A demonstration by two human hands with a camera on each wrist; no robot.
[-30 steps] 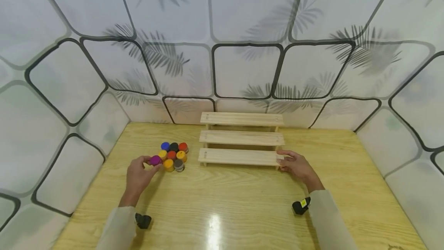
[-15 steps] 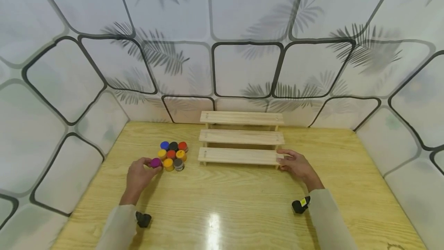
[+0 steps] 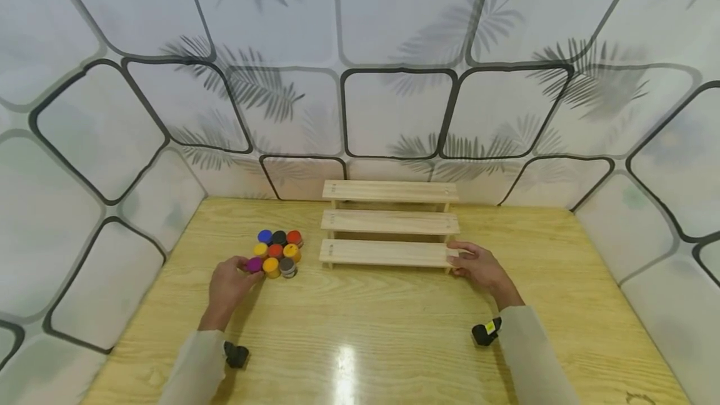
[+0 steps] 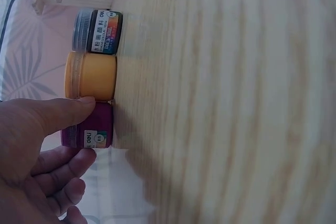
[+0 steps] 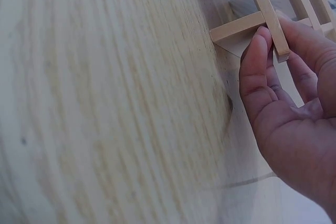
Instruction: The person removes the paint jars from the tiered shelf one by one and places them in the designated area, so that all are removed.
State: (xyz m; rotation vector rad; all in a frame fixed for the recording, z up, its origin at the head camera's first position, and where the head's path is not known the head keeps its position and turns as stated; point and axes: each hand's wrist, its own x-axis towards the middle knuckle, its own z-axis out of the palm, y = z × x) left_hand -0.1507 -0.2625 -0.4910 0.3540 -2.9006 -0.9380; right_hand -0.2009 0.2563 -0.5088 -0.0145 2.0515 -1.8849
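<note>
My left hand (image 3: 229, 285) pinches a small purple paint jar (image 3: 255, 264) at the front left corner of a block of jars. In the left wrist view the purple jar (image 4: 100, 119) stands on the table against a yellow-orange jar (image 4: 97, 76), with a clear-lidded dark jar (image 4: 105, 32) beyond it. Thumb and fingers lie on opposite sides of the purple one. My right hand (image 3: 479, 269) holds the right end of the lowest board of a three-step wooden stand (image 3: 385, 253). In the right wrist view, thumb and fingers pinch that board's end (image 5: 278, 40).
Behind the front row sit more jars: yellow (image 3: 261, 250), red (image 3: 275, 251), orange-yellow (image 3: 292, 252), blue (image 3: 265, 236), black (image 3: 279, 238) and another red (image 3: 294, 238). A patterned cloth wall (image 3: 399, 117) encloses the wooden table (image 3: 394, 330) at the back and sides.
The purple jar has moved slightly right and toward me, into line beside the front yellow-orange jar. My left hand moved with it. My right hand keeps its hold on the stand.
</note>
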